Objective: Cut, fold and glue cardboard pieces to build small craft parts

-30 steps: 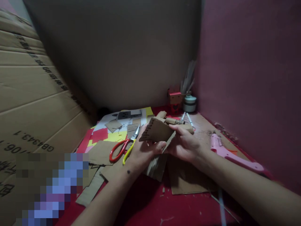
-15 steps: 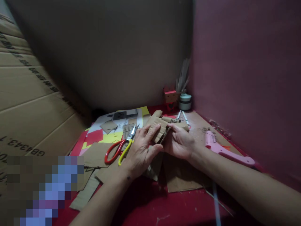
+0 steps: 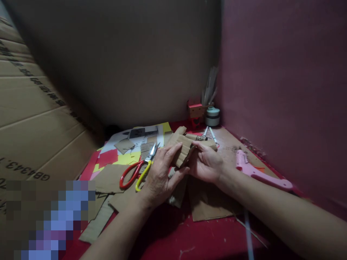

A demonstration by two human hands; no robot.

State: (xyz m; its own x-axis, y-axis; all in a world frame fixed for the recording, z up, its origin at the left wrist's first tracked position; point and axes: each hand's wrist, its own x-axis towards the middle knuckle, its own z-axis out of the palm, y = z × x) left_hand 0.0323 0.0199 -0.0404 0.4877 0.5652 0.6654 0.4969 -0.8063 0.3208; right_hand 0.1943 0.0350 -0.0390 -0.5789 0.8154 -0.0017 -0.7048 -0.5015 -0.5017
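Both my hands hold a small folded piece of corrugated cardboard (image 3: 183, 151) just above the work surface. My left hand (image 3: 162, 169) is closed on its left side, with the fingers along the edge and the thumb at the lower corner. From the right, my right hand (image 3: 207, 163) grips it, the thumb near its top edge and the other fingers partly hidden underneath. Scissors (image 3: 148, 159) with one red and one yellow handle lie open just left of my left hand. A flat cardboard sheet (image 3: 214, 207) rests below my right hand.
A pink hot glue gun (image 3: 260, 175) lies at the right. Coloured paper (image 3: 108, 157) and cardboard scraps (image 3: 110, 177) cover the left side. A small cardboard figure (image 3: 195, 112) and a pale blue pot (image 3: 213, 116) stand at the back. A large carton (image 3: 40, 115) leans at the left.
My left fingers have shifted slightly down and left, off the cardboard's top face toward its edge. The piece has tilted a little; my right hand has hardly moved.
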